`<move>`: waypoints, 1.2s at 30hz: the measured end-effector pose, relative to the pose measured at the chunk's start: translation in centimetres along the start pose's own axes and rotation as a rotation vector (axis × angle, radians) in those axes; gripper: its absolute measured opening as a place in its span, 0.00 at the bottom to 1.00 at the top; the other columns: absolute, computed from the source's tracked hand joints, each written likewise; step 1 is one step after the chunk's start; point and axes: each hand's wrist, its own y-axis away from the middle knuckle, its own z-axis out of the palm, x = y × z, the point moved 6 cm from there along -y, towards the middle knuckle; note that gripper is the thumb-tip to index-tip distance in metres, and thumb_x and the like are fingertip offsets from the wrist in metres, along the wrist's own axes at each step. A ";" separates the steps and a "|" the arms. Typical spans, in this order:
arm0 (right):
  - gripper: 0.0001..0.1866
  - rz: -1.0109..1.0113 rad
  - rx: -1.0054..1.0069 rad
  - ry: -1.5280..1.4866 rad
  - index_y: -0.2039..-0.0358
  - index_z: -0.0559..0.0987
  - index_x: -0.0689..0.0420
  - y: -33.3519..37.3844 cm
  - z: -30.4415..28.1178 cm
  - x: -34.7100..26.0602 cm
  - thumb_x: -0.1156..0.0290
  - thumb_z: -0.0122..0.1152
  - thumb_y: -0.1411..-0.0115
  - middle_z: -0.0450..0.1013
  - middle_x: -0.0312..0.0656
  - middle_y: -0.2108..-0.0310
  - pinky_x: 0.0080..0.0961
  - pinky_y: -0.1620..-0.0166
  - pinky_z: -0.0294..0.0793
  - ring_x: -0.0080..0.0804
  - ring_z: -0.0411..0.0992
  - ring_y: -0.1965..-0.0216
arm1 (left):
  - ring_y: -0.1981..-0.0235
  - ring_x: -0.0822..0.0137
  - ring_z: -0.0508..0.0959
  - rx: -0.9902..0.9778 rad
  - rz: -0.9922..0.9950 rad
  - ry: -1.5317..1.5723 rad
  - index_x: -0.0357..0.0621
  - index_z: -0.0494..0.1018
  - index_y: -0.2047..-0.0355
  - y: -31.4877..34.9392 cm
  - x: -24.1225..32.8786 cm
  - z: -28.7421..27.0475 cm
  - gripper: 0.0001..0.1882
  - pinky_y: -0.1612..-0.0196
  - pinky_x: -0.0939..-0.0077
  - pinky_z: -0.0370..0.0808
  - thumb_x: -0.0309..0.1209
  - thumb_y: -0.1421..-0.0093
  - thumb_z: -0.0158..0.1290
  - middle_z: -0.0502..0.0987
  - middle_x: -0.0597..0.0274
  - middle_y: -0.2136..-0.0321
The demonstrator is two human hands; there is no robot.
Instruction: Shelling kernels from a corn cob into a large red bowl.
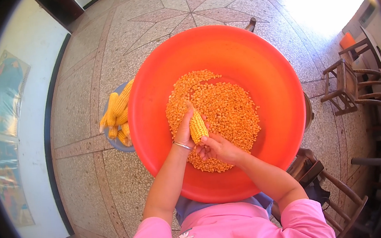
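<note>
An ear of corn (198,126) with yellow kernels is held over a large orange-red basin (257,58). My left hand (186,127) is wrapped round its left side, a bangle at the wrist. At the ear's lower end my right hand (218,147) grips it, the thumb pressed on the kernels and the other fingers curled beneath. Loose corn kernels (230,111) cover much of the basin's bottom under both hands. The undersides of the fingers are partly hidden by the ear.
Left of the basin, a blue-grey bowl (119,144) holds several whole ears of corn (116,106). A wooden chair (342,196) stands close at the lower right, with more wooden chairs (343,83) by the right wall. A white wall (42,86) runs along the left.
</note>
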 end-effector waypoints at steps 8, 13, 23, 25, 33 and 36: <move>0.15 0.025 -0.053 -0.053 0.57 0.66 0.56 -0.1 0.4 0.6 0.58 0.46 0.37 0.68 0.38 0.67 0.26 0.63 0.68 0.27 0.67 0.68 | 0.77 0.65 0.75 -0.023 -0.043 0.054 0.49 0.63 0.65 -0.1 -0.5 -0.1 0.18 0.79 0.73 0.75 0.47 0.44 0.52 0.72 0.60 0.76; 0.17 0.043 -0.119 -0.145 0.56 0.64 0.55 -0.3 0.5 0.8 0.58 0.51 0.40 0.68 0.37 0.67 0.23 0.64 0.70 0.24 0.68 0.68 | 0.77 0.65 0.75 -0.049 -0.064 0.060 0.49 0.63 0.65 -0.1 -0.4 0.0 0.18 0.78 0.73 0.76 0.47 0.44 0.52 0.72 0.60 0.76; 0.14 0.094 -0.039 -0.193 0.56 0.65 0.56 0.0 0.3 0.6 0.64 0.50 0.40 0.68 0.36 0.67 0.23 0.65 0.71 0.24 0.68 0.69 | 0.77 0.66 0.75 -0.021 -0.021 -0.030 0.47 0.66 0.68 -0.2 -0.2 -0.4 0.18 0.76 0.73 0.75 0.48 0.44 0.52 0.72 0.60 0.76; 0.14 0.050 -0.064 -0.163 0.57 0.67 0.56 -0.1 0.2 0.5 0.63 0.48 0.39 0.69 0.37 0.68 0.24 0.64 0.71 0.24 0.68 0.69 | 0.76 0.66 0.74 -0.001 -0.064 0.110 0.46 0.66 0.68 -0.2 -0.4 -0.6 0.17 0.76 0.72 0.75 0.47 0.44 0.52 0.72 0.60 0.75; 0.18 0.060 -0.064 -0.141 0.57 0.67 0.58 -0.3 0.2 0.4 0.57 0.48 0.39 0.69 0.39 0.67 0.26 0.64 0.71 0.26 0.69 0.68 | 0.77 0.65 0.74 0.011 -0.022 0.034 0.46 0.65 0.65 -0.3 -0.1 -0.6 0.17 0.76 0.73 0.75 0.46 0.43 0.51 0.71 0.60 0.76; 0.19 0.068 0.035 -0.018 0.58 0.67 0.58 -0.1 0.5 0.1 0.55 0.48 0.39 0.69 0.39 0.68 0.25 0.65 0.72 0.25 0.68 0.69 | 0.79 0.65 0.75 0.063 0.035 -0.075 0.46 0.64 0.64 -0.2 -0.1 -0.3 0.17 0.77 0.73 0.75 0.46 0.43 0.50 0.72 0.60 0.76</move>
